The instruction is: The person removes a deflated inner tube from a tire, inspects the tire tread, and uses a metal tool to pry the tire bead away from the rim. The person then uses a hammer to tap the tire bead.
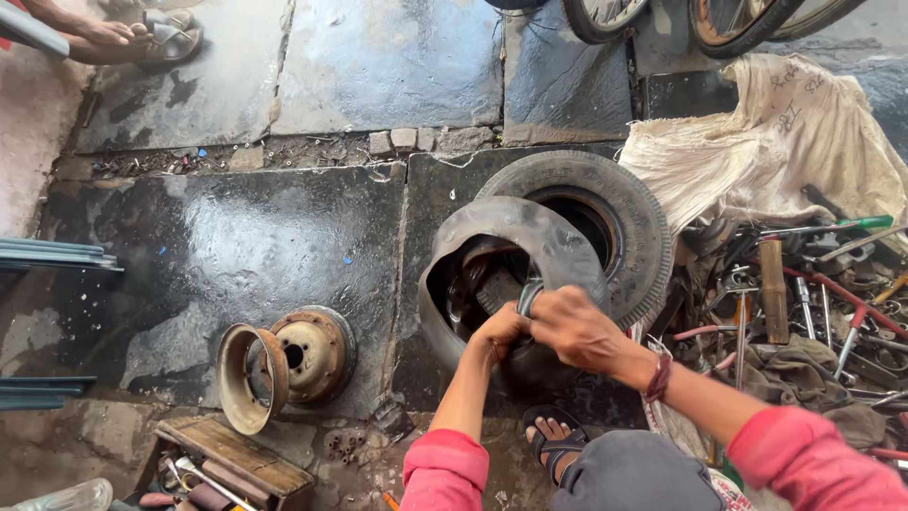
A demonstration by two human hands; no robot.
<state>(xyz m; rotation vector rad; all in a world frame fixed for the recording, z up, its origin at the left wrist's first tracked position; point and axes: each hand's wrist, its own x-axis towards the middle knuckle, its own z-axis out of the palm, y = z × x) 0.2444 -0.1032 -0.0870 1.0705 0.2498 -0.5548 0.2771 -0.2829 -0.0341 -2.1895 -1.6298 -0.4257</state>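
A limp black inner tube (pixel 492 241) stands partly folded in front of me on the stone floor. Both hands grip its near edge at the bottom. My left hand (pixel 498 331) clutches the rubber from the left. My right hand (pixel 574 326) closes over the same fold from the right, with a thin metal piece showing between the two hands. Behind the tube a small black tyre (pixel 632 213) lies flat on the floor. My sandalled foot (pixel 553 437) rests just below the tube.
A rusty split wheel rim (pixel 284 364) lies at the left. A wooden toolbox (pixel 222 464) sits at the bottom left. Scattered tools (pixel 813 312) and a cloth sack (pixel 776 142) fill the right. Bicycle wheels (pixel 728 19) stand at the top; another person's sandalled foot (pixel 142 38) is top left.
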